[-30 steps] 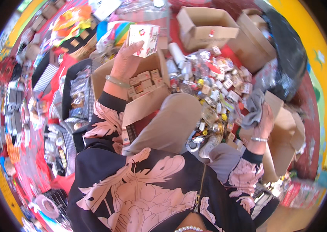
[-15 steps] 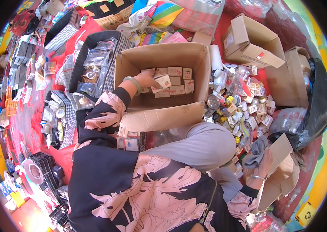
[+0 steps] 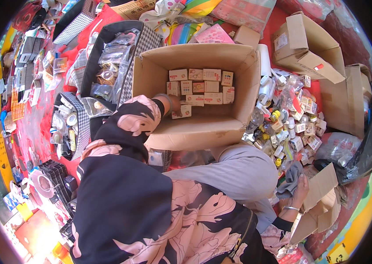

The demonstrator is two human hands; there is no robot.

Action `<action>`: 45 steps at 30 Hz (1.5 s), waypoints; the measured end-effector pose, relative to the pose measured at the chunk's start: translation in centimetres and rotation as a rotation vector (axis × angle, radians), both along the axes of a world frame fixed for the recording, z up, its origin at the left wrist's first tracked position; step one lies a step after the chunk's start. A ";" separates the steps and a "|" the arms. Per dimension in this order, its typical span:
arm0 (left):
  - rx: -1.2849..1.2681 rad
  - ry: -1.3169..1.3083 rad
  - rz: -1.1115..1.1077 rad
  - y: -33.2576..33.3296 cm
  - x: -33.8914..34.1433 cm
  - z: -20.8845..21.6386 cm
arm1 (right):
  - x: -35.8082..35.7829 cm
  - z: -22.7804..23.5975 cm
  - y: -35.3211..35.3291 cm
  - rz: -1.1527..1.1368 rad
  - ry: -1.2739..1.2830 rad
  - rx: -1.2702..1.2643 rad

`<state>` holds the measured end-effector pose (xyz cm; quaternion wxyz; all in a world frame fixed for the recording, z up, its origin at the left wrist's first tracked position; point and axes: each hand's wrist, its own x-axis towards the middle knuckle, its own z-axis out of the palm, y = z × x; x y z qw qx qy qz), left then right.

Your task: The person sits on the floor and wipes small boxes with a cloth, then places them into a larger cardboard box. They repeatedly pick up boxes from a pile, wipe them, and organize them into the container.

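My left hand (image 3: 174, 104) reaches down inside a large open cardboard carton (image 3: 195, 140). Its fingers are closed on a small white box (image 3: 183, 112), low at the near left of the carton floor. Several similar small boxes (image 3: 213, 98) lie flat beside it in rough rows. Off to the right, my right hand (image 3: 301, 192) grips a crumpled grey cloth (image 3: 289, 181) next to a torn cardboard box (image 3: 320, 198).
A heap of small boxes and bottles (image 3: 289, 127) lies right of the carton. Farther right stands an open cardboard box (image 3: 309, 48), with a black plastic bag (image 3: 368, 149) nearer. Checked fabric bins (image 3: 144, 42) with packaged goods stand left. My grey-trousered knee (image 3: 247, 165) is close to the carton.
My left hand has lowered the small white box from above the others to the carton's near left floor. The right hand still holds the cloth. The whole view has shifted slightly.
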<state>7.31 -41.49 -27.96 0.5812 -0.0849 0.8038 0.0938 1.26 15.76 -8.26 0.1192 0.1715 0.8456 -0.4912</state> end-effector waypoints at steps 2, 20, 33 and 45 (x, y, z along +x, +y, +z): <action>0.024 0.008 0.019 -0.4 0.7 -1.7 | -0.2 0.5 -1.4 -0.005 -0.015 -0.017; -0.226 0.121 0.279 -0.4 2.0 -3.4 | 0.1 -0.3 -0.1 0.099 0.016 0.105; -0.155 0.181 -0.024 -0.2 3.0 -7.0 | 0.4 -0.8 -0.6 0.078 -0.032 -0.085; -0.099 0.279 -0.085 0.9 4.6 -11.5 | 0.5 -0.6 -1.8 0.072 -0.030 -0.059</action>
